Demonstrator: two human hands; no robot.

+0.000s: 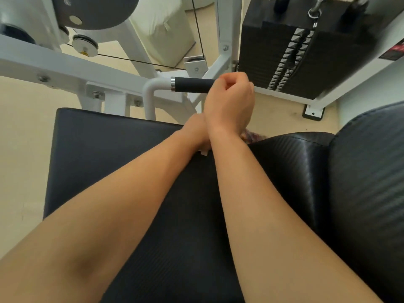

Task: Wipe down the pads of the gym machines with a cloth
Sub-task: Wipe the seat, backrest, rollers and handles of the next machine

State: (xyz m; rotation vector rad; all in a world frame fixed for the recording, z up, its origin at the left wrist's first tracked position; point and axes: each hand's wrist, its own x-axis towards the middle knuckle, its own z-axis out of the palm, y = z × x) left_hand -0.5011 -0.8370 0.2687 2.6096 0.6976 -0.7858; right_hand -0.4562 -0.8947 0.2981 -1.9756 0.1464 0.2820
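A flat black seat pad (105,154) of a white-framed gym machine lies below me, with both my forearms crossing over it. My right hand (231,99) is closed in a fist around the end of the black handle grip (190,84). My left hand (194,130) rests at the pad's far edge, its fingers hidden behind my right wrist. A patterned cloth (251,136) peeks out to the right of that wrist, and a small white tag (204,152) shows beneath the left hand, so the left hand seems to hold the cloth against the pad.
A ribbed black pad (295,162) and a larger rounded one (371,176) sit to the right. A black weight stack (284,40) stands at the back right. White frame tubes (65,68), a pulley (84,45) and cables cross the beige floor (24,127) beyond.
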